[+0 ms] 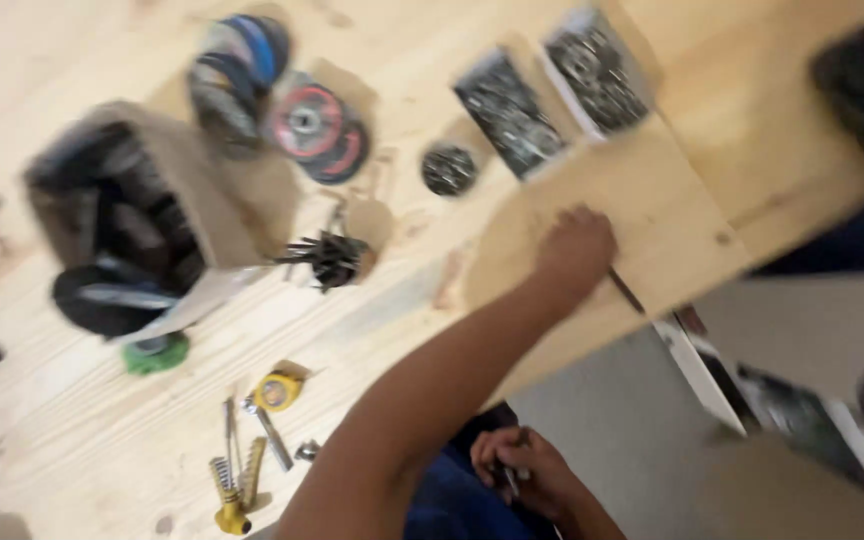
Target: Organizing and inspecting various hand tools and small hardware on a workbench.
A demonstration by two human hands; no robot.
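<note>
Pencil-like dark rod [626,290] lies on plywood board [652,215] under closed left hand [574,250], pressing it to the board edge; right hand [522,468], low by lap, grips small metal piece [510,480].

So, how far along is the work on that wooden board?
Looks early. Done: gear is laid out on the table, with grinding discs and a yellow tape measure. In hand: the left hand rests on the wooden board with a thin dark tool, maybe a pencil; the right hand grips a small item. Left: the board shows no cuts, though it's blurry.
</note>
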